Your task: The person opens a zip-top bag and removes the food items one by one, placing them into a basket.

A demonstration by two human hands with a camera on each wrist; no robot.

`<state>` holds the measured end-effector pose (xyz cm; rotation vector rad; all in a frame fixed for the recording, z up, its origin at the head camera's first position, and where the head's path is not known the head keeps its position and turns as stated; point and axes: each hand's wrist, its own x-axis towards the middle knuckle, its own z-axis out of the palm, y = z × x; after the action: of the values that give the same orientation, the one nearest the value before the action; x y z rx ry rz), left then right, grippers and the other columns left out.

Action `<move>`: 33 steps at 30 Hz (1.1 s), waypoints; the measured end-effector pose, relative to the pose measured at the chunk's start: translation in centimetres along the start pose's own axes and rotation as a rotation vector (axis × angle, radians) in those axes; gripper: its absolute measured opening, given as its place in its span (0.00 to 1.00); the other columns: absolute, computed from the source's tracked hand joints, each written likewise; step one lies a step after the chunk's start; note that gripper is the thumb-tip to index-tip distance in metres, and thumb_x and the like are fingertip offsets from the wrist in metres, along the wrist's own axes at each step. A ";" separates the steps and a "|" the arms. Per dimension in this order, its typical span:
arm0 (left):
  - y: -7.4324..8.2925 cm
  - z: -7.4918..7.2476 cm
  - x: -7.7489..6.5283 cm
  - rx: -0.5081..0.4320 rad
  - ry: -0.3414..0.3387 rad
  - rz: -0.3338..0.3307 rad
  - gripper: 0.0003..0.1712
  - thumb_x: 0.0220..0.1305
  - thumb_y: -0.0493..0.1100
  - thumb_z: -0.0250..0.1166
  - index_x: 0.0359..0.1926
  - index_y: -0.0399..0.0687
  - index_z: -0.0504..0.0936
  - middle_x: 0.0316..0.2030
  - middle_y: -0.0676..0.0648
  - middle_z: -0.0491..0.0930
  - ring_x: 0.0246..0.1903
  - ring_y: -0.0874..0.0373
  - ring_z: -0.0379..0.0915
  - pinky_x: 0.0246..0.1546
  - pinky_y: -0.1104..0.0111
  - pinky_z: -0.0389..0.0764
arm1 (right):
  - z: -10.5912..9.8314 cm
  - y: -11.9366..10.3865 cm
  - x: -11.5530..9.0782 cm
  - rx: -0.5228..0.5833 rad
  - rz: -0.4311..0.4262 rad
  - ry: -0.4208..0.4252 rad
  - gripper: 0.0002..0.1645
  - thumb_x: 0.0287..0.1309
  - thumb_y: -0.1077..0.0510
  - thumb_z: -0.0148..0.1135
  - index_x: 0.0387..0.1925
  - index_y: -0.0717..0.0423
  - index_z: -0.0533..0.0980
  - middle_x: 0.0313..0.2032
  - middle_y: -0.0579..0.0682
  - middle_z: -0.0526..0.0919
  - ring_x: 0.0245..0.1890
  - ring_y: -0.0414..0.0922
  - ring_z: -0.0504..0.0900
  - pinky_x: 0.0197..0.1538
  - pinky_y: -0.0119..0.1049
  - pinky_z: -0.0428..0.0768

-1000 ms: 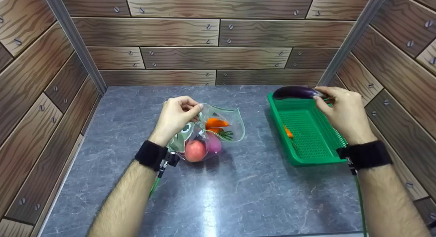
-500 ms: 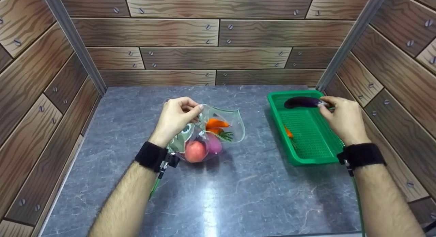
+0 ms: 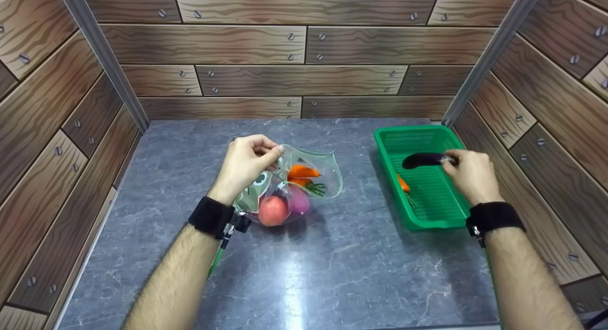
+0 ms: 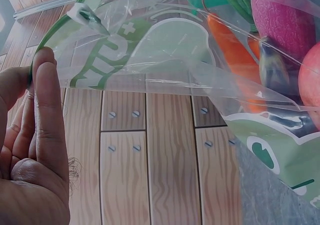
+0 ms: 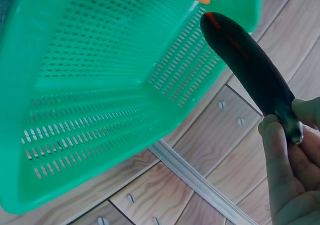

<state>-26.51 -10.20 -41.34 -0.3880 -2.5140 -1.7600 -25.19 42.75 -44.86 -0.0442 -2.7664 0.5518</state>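
My left hand (image 3: 247, 164) pinches the rim of a clear zip bag (image 4: 165, 80) with a green and white print. Through the plastic I see orange carrots (image 3: 303, 171), a round red fruit (image 3: 273, 211), a pink oval item (image 4: 282, 20) and a dark item with a green cap (image 4: 274, 67). My right hand (image 3: 475, 175) grips a dark purple eggplant (image 3: 422, 160) by its stem end, thumb opposite the fingers. The eggplant is held above the green basket (image 3: 409, 218), its blunt end pointing left. A small carrot (image 3: 403, 183) lies against the basket's left inner wall.
Grey marbled tabletop (image 3: 351, 254) lies under the bag and basket. Wood-patterned walls (image 3: 304, 45) stand at the back and both sides, the right one close to the basket. A black strap with a small camera (image 3: 211, 218) and green cable sits on each wrist.
My right hand has brought the eggplant from the basket's far rim toward me and slightly right, now over the basket's middle. The left hand and bag have stayed in place.
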 end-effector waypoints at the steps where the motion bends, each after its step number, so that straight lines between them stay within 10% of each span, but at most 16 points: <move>1: 0.0 0.0 0.0 -0.001 0.001 0.001 0.09 0.81 0.45 0.79 0.48 0.43 0.96 0.37 0.42 0.98 0.30 0.55 0.95 0.37 0.68 0.97 | 0.2 0.1 0.0 -0.004 -0.002 -0.007 0.21 0.84 0.61 0.67 0.68 0.69 0.86 0.55 0.76 0.93 0.50 0.74 0.94 0.50 0.72 0.91; 15: 0.1 -0.1 0.0 0.005 0.000 -0.012 0.08 0.81 0.44 0.79 0.49 0.43 0.96 0.40 0.42 0.99 0.29 0.60 0.94 0.39 0.63 0.99 | 2.6 1.2 -0.5 -0.002 0.005 -0.099 0.22 0.85 0.61 0.67 0.68 0.73 0.85 0.57 0.79 0.91 0.47 0.72 0.94 0.44 0.63 0.92; 23: -0.1 0.0 0.1 -0.004 0.000 -0.012 0.08 0.81 0.45 0.79 0.49 0.44 0.96 0.39 0.42 0.98 0.30 0.58 0.94 0.48 0.45 1.00 | 3.4 2.0 -1.0 0.003 0.061 -0.129 0.21 0.84 0.62 0.67 0.64 0.76 0.86 0.55 0.79 0.91 0.51 0.74 0.93 0.50 0.68 0.92; 33: -0.1 0.1 0.1 0.006 -0.003 -0.011 0.08 0.81 0.44 0.78 0.49 0.43 0.96 0.40 0.41 0.99 0.29 0.61 0.94 0.37 0.69 0.97 | 4.0 3.4 -1.7 -0.047 0.122 -0.333 0.18 0.81 0.62 0.71 0.52 0.80 0.87 0.45 0.77 0.92 0.37 0.63 0.90 0.39 0.52 0.87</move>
<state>-26.58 -10.11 -41.41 -0.3776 -2.5278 -1.7560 -24.95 44.26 -50.20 -0.1446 -3.1171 0.5700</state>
